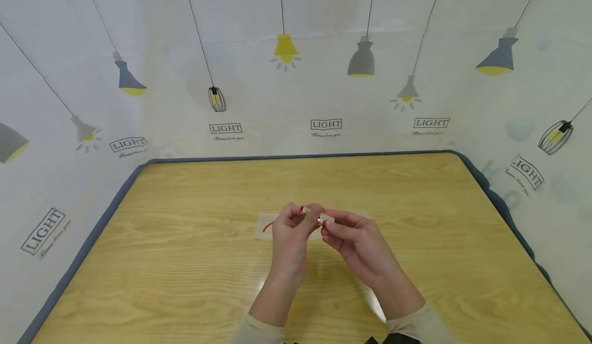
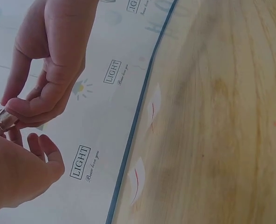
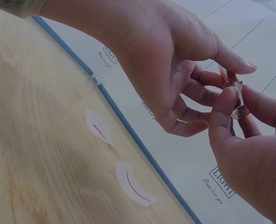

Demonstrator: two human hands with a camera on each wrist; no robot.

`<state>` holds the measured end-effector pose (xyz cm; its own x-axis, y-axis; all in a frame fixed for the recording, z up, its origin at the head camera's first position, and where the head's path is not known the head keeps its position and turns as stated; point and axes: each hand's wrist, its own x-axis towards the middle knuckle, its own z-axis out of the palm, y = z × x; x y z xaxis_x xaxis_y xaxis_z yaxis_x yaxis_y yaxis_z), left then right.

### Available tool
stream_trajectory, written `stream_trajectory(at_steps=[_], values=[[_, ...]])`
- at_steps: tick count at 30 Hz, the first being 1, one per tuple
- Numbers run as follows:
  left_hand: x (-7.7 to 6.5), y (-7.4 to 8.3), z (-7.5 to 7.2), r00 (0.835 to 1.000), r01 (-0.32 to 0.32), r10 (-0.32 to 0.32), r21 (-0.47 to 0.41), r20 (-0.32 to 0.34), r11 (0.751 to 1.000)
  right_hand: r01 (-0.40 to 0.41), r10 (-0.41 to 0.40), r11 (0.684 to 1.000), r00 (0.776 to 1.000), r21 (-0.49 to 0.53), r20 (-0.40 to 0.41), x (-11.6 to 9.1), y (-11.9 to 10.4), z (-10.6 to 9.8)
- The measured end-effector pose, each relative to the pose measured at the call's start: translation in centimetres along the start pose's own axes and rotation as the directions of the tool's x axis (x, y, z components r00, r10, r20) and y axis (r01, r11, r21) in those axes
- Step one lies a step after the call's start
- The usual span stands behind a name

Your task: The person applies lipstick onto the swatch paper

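Note:
Above the middle of the table, both hands meet around a small shiny gold lipstick tube (image 1: 327,218) with a red spot at its left end. My left hand (image 1: 291,241) pinches its left part between thumb and fingers. At its right part, my right hand (image 1: 363,243) pinches it with thumb and forefinger. In the left wrist view the metallic lipstick tube (image 2: 6,120) shows between the fingertips. A round end of the lipstick tube (image 3: 240,112) faces the right wrist view. Fingers cover much of it, and I cannot tell whether its parts are separated.
Behind the hands, two pale paper pieces lie on the wooden table (image 1: 185,261); one paper (image 3: 128,182) and the other paper (image 3: 98,122) each bear a red stroke. A small clear item (image 1: 226,222) lies to the left. A lamp-printed wall covering (image 1: 259,92) borders the table.

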<state>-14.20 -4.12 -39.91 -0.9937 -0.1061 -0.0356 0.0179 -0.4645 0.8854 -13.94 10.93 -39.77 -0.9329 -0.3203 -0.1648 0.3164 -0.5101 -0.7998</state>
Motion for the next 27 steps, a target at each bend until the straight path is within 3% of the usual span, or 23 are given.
stream_trajectory(at_steps=[7,10,14,16,19,20,22,23,26,27], values=[[0.4,0.9,-1.1,0.997,0.022,-0.028,0.083,0.076,0.996,0.005,-0.005,1.0,1.0,-0.009,0.009,0.2,-0.4,0.1],[0.9,1.7,-2.2,0.997,0.015,-0.024,0.136,0.071,0.991,-0.005,0.005,1.0,1.0,-0.008,-0.019,0.3,-0.4,0.0],[1.8,3.7,-4.6,0.999,-0.035,0.04,0.185,-0.026,0.982,-0.026,0.026,1.0,0.999,0.0,-0.042,0.3,-0.3,-0.1],[2.3,5.2,-6.3,0.991,-0.073,0.095,0.219,-0.095,0.973,-0.03,0.03,1.0,0.998,0.002,-0.046,0.3,-0.2,-0.2],[2.8,7.6,-9.1,0.963,-0.104,0.187,0.369,-0.195,0.924,-0.024,0.024,1.0,0.999,0.005,-0.045,0.3,-0.2,-0.4],[2.8,8.4,-10.0,0.954,-0.089,0.205,0.446,-0.22,0.891,-0.021,0.022,1.0,0.999,0.005,-0.041,0.3,-0.2,-0.5],[2.8,9.6,-11.8,0.947,-0.024,0.223,0.641,-0.231,0.767,-0.023,0.023,1.0,0.999,0.008,-0.035,0.4,-0.3,-0.6],[2.8,10.0,-12.6,0.95,0.012,0.217,0.723,-0.223,0.691,-0.023,0.024,1.0,0.999,0.011,-0.034,0.4,-0.3,-0.7],[2.9,10.4,-14.6,0.978,0.075,0.143,0.899,-0.15,0.431,-0.021,0.022,1.0,0.999,0.014,-0.042,0.4,-0.4,-0.9],[3.1,10.3,-15.0,0.987,0.073,0.11,0.929,-0.121,0.363,-0.02,0.02,1.0,0.999,0.015,-0.047,0.4,-0.5,-0.9]])
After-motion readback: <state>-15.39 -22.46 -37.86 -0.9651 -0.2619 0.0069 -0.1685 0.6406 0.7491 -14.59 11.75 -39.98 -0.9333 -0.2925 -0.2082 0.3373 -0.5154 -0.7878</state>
